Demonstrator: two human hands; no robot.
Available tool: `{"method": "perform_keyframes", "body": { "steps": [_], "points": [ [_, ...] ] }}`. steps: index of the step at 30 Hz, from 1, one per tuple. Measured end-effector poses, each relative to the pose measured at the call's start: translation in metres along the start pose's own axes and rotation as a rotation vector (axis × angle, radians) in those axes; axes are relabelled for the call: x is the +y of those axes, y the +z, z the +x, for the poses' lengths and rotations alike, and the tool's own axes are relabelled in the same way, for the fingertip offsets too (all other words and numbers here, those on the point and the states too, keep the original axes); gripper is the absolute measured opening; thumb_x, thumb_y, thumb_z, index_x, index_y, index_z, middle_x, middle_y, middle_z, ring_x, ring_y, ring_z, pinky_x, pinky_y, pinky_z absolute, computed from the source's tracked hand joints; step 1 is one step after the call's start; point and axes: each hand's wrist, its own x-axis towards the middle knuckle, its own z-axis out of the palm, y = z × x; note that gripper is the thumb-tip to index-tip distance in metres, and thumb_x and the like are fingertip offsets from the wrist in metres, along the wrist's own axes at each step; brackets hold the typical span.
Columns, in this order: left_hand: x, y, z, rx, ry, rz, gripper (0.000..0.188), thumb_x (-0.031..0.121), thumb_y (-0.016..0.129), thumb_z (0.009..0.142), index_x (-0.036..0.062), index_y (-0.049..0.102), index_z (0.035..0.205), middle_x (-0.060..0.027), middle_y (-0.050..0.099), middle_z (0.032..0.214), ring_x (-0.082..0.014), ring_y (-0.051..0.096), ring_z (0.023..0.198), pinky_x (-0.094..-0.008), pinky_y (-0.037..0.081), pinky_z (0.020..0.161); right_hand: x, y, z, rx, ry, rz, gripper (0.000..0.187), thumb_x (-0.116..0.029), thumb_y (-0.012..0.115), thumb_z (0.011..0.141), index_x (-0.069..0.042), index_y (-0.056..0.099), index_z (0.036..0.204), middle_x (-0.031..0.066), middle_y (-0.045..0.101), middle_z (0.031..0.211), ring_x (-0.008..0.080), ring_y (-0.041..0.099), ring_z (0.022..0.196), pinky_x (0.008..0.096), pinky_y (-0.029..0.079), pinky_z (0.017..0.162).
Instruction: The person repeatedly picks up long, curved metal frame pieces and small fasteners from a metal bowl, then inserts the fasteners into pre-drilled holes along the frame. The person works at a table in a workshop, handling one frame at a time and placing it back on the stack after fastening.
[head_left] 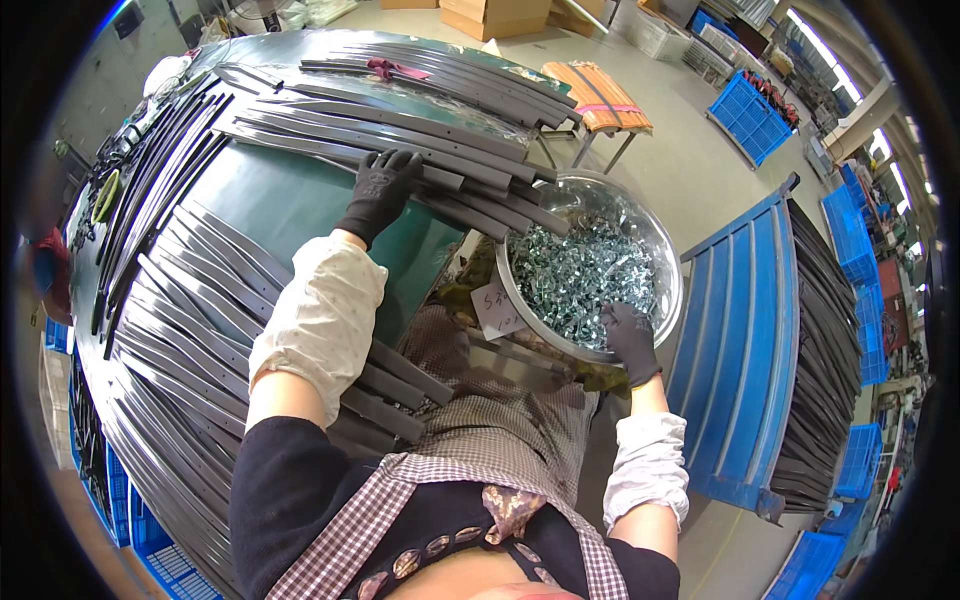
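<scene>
Both of my hands wear dark gloves. My left hand (385, 190) reaches over the table, its fingers curled onto one of the long dark channel strips (440, 178) in a layered bundle. Several strip ends stick out past the table edge toward a large round metal bowl (672, 250). Inside the bowl lies a heap of small shiny metal clips (575, 275). My right hand (628, 340) is at the bowl's near right side, fingers bent down among the clips. Whatever its fingertips hold is hidden.
More dark strips (190, 290) cover the green table (275, 195). A blue metal rack (735, 340) full of dark strips stands to the right. Beyond the bowl is a stool with an orange top (597, 95). A blue crate (750, 117) sits on the floor; a paper card (497, 308) lies beside the bowl.
</scene>
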Motion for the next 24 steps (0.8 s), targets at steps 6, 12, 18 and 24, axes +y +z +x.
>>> {"method": "perform_keyframes", "body": {
  "steps": [6, 12, 18, 24],
  "points": [
    [0.018, -0.027, -0.024, -0.070, 0.253, -0.210, 0.041, 0.027, 0.077, 0.073, 0.0136, 0.065, 0.110, -0.0067, 0.060, 0.105, -0.0299, 0.057, 0.108, -0.0475, 0.039, 0.102, 0.007, 0.014, 0.001, 0.135, -0.080, -0.109, 0.022, -0.022, 0.052, 0.093, -0.006, 0.067, 0.092, 0.0199, 0.067, 0.090, 0.0388, 0.065, 0.084, 0.0486, 0.053, 0.076],
    [0.071, -0.054, -0.028, -0.134, 0.338, -0.402, 0.035, 0.026, 0.079, 0.069, 0.0112, 0.061, 0.094, -0.0085, 0.058, 0.099, -0.0329, 0.057, 0.101, -0.0462, 0.041, 0.100, 0.011, 0.026, 0.003, 0.001, -0.029, -0.206, 0.025, -0.025, 0.051, 0.095, -0.006, 0.066, 0.092, 0.0185, 0.067, 0.094, 0.0378, 0.065, 0.087, 0.0478, 0.053, 0.076],
    [0.105, -0.042, -0.048, -0.229, 0.256, -0.832, 0.023, 0.012, 0.074, 0.077, 0.0031, 0.057, 0.091, -0.0129, 0.060, 0.095, -0.0379, 0.059, 0.094, -0.0451, 0.047, 0.082, -0.015, -0.011, -0.004, 0.130, 0.054, -0.046, 0.025, -0.025, 0.050, 0.097, -0.004, 0.064, 0.095, 0.0213, 0.068, 0.085, 0.0399, 0.066, 0.078, 0.0489, 0.052, 0.073],
    [0.110, -0.056, -0.062, -0.363, 0.248, -0.875, 0.023, 0.009, 0.075, 0.077, 0.0028, 0.056, 0.088, -0.0111, 0.063, 0.097, -0.0348, 0.061, 0.092, -0.0416, 0.050, 0.081, -0.021, -0.018, -0.010, 0.132, 0.102, 0.564, 0.021, -0.011, 0.063, 0.090, -0.002, 0.067, 0.109, 0.0054, 0.067, 0.076, 0.0129, 0.057, 0.058, 0.0305, 0.047, 0.057]
  ]
}}
